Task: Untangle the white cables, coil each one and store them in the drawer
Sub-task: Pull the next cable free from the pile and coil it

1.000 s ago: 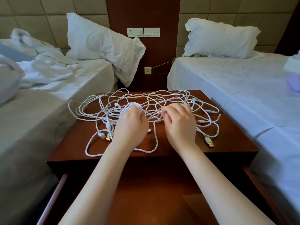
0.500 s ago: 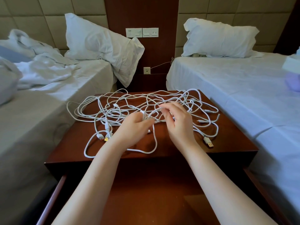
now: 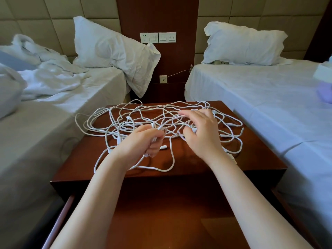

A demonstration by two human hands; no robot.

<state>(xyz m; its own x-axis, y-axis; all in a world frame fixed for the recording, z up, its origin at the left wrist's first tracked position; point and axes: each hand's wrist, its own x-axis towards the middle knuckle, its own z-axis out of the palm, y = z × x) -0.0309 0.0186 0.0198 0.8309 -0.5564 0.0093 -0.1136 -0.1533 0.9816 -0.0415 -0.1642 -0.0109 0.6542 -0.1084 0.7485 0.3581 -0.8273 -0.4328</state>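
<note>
A tangle of white cables (image 3: 136,115) lies spread over the top of a dark wooden nightstand (image 3: 251,159). My left hand (image 3: 142,142) grips a few strands near the middle of the tangle, fingers curled around them. My right hand (image 3: 201,132) hovers over the right part of the tangle with fingers spread and bent, its thumb and fingertips touching strands. A loose loop of cable (image 3: 170,164) hangs toward the front edge. The nightstand's drawer (image 3: 161,221) is pulled open below my forearms, and its inside shows bare wood.
A bed with rumpled white sheets (image 3: 53,83) and a pillow (image 3: 111,51) stands to the left. A made bed (image 3: 260,97) with a pillow (image 3: 240,44) stands to the right. Wall sockets and switches (image 3: 158,37) sit on the wooden panel behind.
My left hand has turned and drawn back toward me with strands in its grip. My right hand has opened its fingers and shifted right over the tangle.
</note>
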